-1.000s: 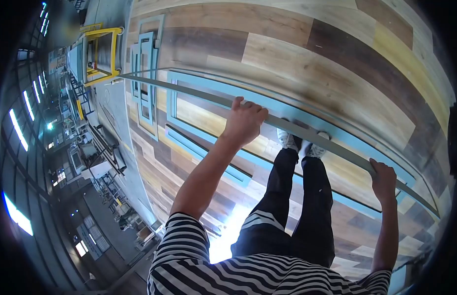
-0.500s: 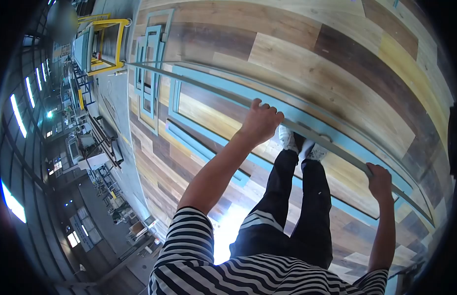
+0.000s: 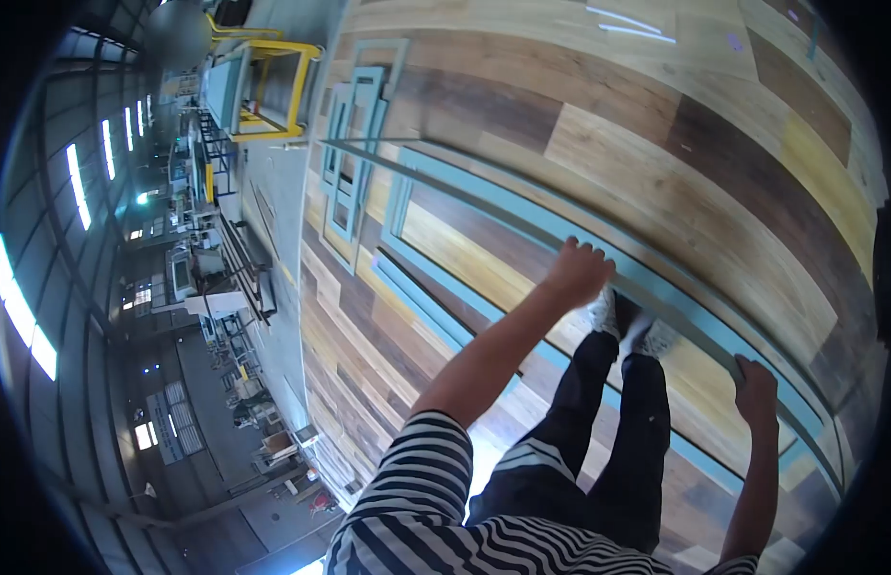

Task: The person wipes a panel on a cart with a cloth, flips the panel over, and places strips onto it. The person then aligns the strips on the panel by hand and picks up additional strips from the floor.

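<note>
My left hand [image 3: 580, 273] is closed over the upper rail of a long grey-green frame [image 3: 465, 199]. Farther along the same rail, my right hand [image 3: 757, 391] is closed on it too, close to the right end. The held frame slants across the view above my feet and appears raised off the floor; its lower side is hard to make out. Beneath it lies a large light-blue rectangular frame [image 3: 444, 257], around my shoes. My fingertips are partly hidden behind the rail.
Smaller light-blue frames [image 3: 342, 206] lie on the wood-plank floor [image 3: 618, 158] to the left, near a loose light-blue bar [image 3: 422, 299]. Beyond them stands a yellow metal rack [image 3: 302, 91]. Benches and stacked material line the workshop farther left.
The whole scene has shifted right and slightly down in view as my head turned. Both hands keep their hold on the frame, which sits much the same over the floor.
</note>
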A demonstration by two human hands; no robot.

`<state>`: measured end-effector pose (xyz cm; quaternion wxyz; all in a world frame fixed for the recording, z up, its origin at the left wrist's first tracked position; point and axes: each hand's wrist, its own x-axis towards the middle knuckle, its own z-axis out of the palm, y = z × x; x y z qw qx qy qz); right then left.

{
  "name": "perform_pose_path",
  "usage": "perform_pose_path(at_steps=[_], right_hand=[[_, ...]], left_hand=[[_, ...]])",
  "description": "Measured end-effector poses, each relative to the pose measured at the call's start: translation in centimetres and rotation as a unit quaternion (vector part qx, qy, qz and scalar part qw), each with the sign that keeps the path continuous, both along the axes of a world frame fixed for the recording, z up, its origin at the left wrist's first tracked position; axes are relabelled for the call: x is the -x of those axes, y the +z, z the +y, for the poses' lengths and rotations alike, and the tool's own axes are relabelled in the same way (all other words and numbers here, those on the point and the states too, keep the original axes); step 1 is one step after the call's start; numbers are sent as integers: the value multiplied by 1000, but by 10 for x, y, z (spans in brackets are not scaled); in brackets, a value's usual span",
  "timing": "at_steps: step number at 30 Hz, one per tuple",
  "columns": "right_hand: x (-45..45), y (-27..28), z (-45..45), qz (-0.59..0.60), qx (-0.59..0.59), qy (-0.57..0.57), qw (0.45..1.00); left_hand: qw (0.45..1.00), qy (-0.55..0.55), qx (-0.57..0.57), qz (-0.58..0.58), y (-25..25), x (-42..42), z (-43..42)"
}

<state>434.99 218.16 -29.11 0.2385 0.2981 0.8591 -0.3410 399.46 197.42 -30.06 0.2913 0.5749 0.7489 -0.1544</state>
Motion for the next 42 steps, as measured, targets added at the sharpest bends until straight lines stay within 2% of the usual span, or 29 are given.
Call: perform_pose_path(at_steps=[3,5,7,9,11,13,14,16,22,23,25,27,29,31,34,36,41,42], right_hand=[[1,20,2,-47,4,11,999],[0,32,0,-23,2,-13,1000],[-1,33,-1,3,-6,-34,999],[-4,26,1,155,-116,36,980],[-3,17,4,152,-116,44,981],[-3,6,0,49,-24,5,998],[-6,-2,-1,50,-24,3,998],[-10,-12,-4,31,-29,-10,999],[-14,19,0,27,-27,-14,999],[-22,15,1,58,-44,-7,997],[-14,23,-1,103,-70,0,992],[-11,25,2,150,-97,9,984],[-7,11,2,67,-7,11,998],[0,2,-2,60,-3,-3,998],[5,-7,-7,60,-38,-2,997],[9,-2,-4,-18,-36,25,999],[4,22,-5,-27,-22,12,999],[4,26,-5,-20,-21,-6,1000]], left_hand=[[1000,-1,-15,0,24,-1,3],[1000,-5,-1,-4,34,-4,-1],[990,-17,-136,37,41,-5,-2],[990,-8,-133,36,36,-6,-1],[991,0,-130,37,26,-4,1],[997,7,-72,8,18,-3,3],[997,6,-71,9,13,-2,4],[999,-5,33,-3,9,-1,7],[1000,-3,15,-10,34,-8,5],[1000,-2,20,-14,34,-10,1],[993,-25,-116,28,33,-9,1],[996,-14,-83,24,28,-11,5],[998,-3,-52,24,22,-9,11],[1000,-2,-3,10,16,-8,14],[1000,1,9,3,7,-8,14],[1000,-5,18,0,7,-8,14],[999,-10,50,-11,29,-12,13],[1000,-18,1,-6,32,-13,11]])
